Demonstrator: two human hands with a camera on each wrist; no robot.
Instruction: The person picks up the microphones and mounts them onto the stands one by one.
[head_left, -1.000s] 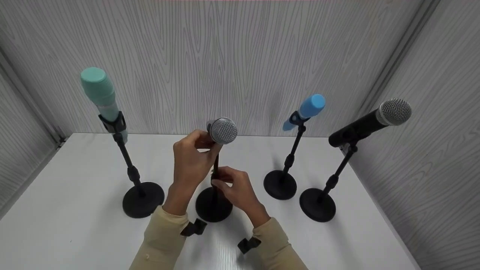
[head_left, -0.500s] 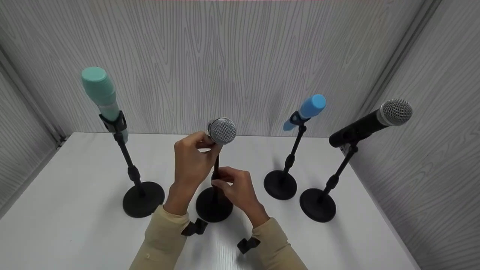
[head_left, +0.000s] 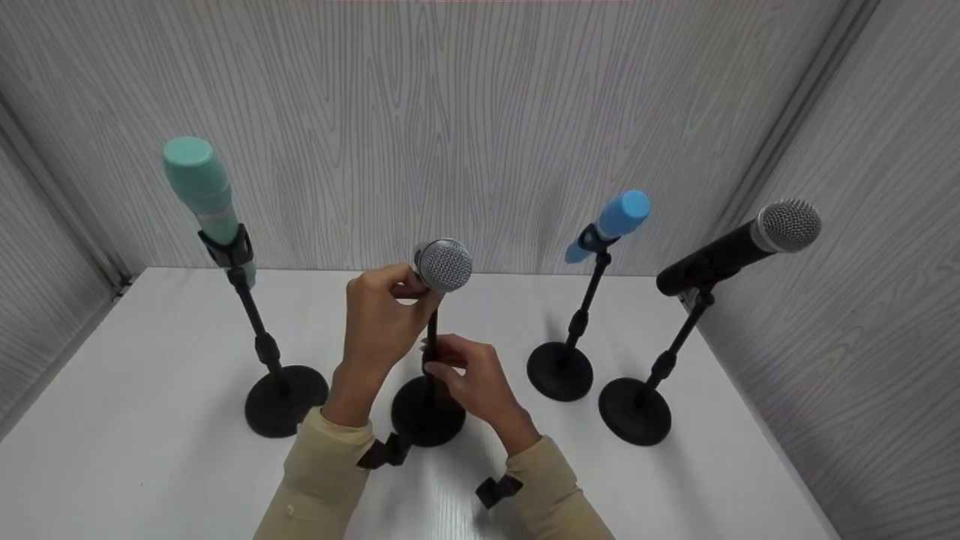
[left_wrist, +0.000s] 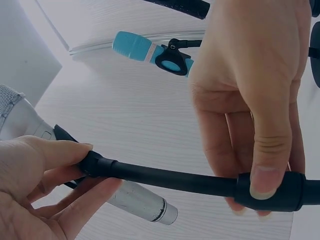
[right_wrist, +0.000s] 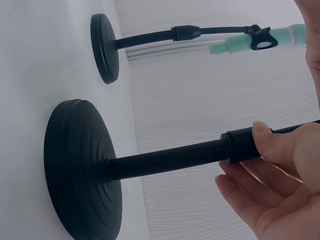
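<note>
A silver microphone [head_left: 445, 265] sits tilted in the clip of the middle black stand. My left hand [head_left: 386, 315] pinches the joint just below the clip [left_wrist: 90, 162], thumb on one side and fingers on the other. Lower down, my right hand [head_left: 472, 375] grips the thick adjustment collar [right_wrist: 241, 145] of the pole between thumb and fingers. The stand's round base [right_wrist: 82, 170] rests on the white table [head_left: 187, 480]. In the left wrist view the microphone's silver handle [left_wrist: 140, 202] shows behind the pole, partly covered by my left fingers.
A stand with a mint-green microphone [head_left: 199, 184] is at left. At right are stands with a blue microphone [head_left: 622, 214] and a black microphone [head_left: 739, 244] with a silver grille. Grey wood-grain panels [head_left: 480, 127] enclose the back and sides.
Both hands keep their hold on the middle stand. Only the left forearm has shifted very slightly left; the microphones and stands look the same.
</note>
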